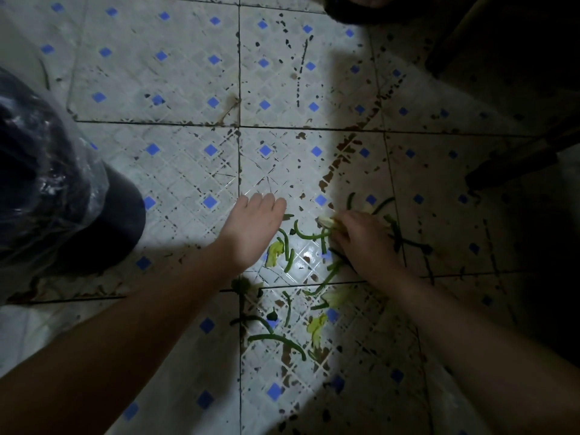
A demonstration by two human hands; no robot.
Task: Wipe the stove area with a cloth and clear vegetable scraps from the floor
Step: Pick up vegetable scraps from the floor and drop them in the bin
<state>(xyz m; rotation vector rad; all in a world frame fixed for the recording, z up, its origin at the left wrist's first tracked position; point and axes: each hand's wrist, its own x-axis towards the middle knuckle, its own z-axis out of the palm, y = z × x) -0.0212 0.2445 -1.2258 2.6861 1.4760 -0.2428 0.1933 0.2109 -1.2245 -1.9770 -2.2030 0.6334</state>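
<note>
Vegetable scraps lie scattered on the tiled floor point(175, 171): several thin green strips point(276, 339) and pale yellow-green leaf pieces point(273, 254). My left hand point(251, 227) reaches down with its fingers held straight and together, just left of the scraps, holding nothing. My right hand point(361, 240) is lower right of it, its fingers curled around a pale scrap point(328, 221) and some green strips. More strips point(381, 204) lie past the right hand in shadow.
A dark bin lined with a clear plastic bag point(47, 171) stands at the left. Dark furniture or a cabinet point(508, 51) fills the upper right, in deep shadow. The white tiles with blue diamonds are speckled with dark stains.
</note>
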